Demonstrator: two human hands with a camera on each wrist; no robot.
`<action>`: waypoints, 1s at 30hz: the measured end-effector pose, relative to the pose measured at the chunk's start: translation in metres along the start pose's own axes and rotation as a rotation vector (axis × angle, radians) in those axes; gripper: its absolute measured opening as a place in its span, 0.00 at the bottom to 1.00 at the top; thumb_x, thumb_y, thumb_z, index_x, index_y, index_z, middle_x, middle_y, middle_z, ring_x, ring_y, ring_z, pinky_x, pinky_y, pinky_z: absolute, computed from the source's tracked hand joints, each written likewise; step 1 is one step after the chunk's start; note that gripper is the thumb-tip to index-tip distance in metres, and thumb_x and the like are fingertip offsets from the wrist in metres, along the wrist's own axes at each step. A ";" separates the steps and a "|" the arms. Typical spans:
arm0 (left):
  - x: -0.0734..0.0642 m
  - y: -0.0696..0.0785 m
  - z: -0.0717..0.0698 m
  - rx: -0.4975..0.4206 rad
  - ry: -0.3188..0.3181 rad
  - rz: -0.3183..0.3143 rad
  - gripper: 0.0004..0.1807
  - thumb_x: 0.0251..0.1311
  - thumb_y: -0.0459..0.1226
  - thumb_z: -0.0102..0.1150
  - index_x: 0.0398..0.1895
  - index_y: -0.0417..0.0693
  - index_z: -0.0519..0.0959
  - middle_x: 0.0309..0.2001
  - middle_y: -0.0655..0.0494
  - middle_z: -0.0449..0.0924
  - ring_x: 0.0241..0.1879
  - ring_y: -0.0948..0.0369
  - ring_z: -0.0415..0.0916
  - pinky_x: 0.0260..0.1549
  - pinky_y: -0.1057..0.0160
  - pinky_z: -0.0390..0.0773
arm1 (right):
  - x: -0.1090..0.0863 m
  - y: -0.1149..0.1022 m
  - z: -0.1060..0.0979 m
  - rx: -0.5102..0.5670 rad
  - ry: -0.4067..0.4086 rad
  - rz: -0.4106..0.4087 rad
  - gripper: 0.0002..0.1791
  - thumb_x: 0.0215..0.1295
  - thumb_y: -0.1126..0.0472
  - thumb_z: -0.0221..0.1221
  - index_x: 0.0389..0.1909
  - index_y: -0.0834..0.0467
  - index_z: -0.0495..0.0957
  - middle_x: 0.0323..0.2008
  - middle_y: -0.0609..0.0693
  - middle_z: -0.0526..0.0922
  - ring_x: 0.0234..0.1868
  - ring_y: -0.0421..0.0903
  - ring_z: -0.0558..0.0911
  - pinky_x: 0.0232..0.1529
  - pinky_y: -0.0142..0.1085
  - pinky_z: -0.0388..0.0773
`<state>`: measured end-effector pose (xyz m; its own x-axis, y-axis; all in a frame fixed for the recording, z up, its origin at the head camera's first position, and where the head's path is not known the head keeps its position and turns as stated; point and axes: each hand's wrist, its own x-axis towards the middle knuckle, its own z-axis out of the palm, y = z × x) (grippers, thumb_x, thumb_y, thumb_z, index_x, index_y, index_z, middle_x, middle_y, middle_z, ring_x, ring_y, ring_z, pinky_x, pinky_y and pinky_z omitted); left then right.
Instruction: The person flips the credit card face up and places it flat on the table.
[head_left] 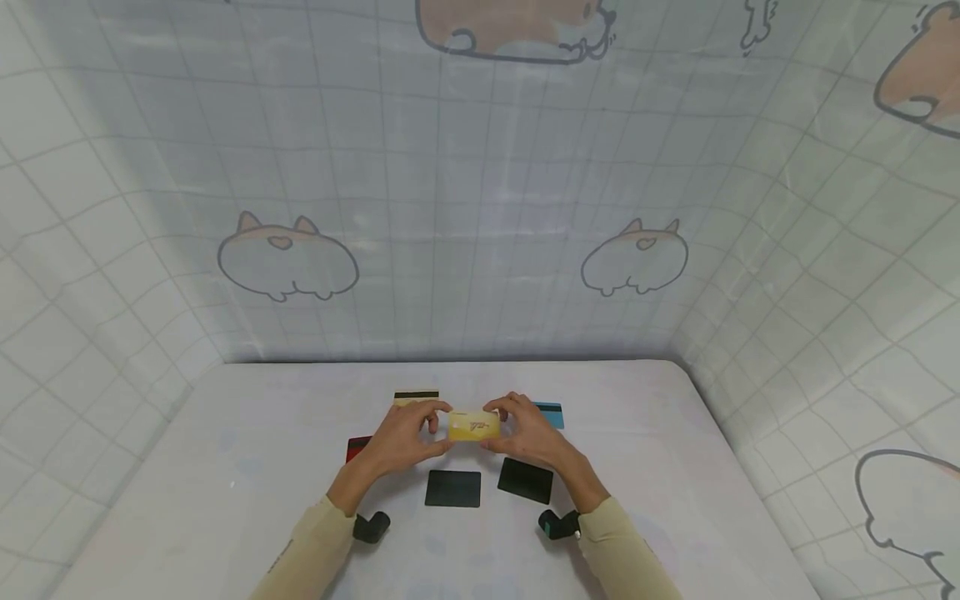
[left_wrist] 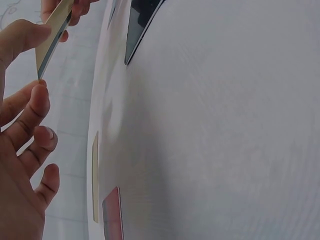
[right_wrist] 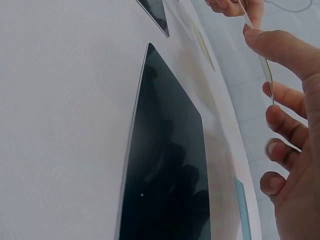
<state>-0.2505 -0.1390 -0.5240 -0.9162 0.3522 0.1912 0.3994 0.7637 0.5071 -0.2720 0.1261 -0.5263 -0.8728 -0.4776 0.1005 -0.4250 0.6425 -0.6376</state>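
Head view: pinching a yellow card (head_left: 474, 426) by its short ends, with left grip (head_left: 402, 437) at one and right grip (head_left: 528, 433) at the other. Holding it raised above the white surface (head_left: 225, 483), beyond a dark card (head_left: 453, 488) and a second dark card (head_left: 525, 481), between a red card (head_left: 356, 448) and a blue card (head_left: 552, 415), near a striped cream card (head_left: 415, 396).

Left hand (head_left: 405, 435), right hand (head_left: 531, 432) facing each other, each pinching with thumb (left_wrist: 27, 37) and fingertips (left_wrist: 38, 100); forearms (head_left: 311, 546) angled inward
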 end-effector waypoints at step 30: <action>-0.001 0.000 -0.006 -0.003 -0.138 -0.057 0.30 0.48 0.57 0.66 0.56 0.66 0.72 0.22 0.67 0.68 0.19 0.68 0.64 0.19 0.67 0.64 | 0.002 -0.006 -0.001 -0.052 -0.080 0.062 0.33 0.49 0.36 0.65 0.57 0.42 0.71 0.23 0.43 0.70 0.21 0.39 0.68 0.18 0.32 0.63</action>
<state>-0.2501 -0.1430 -0.5192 -0.9242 0.3793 0.0447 0.3464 0.7832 0.5164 -0.2715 0.1219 -0.5215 -0.8769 -0.4808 -0.0006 -0.3842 0.7014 -0.6003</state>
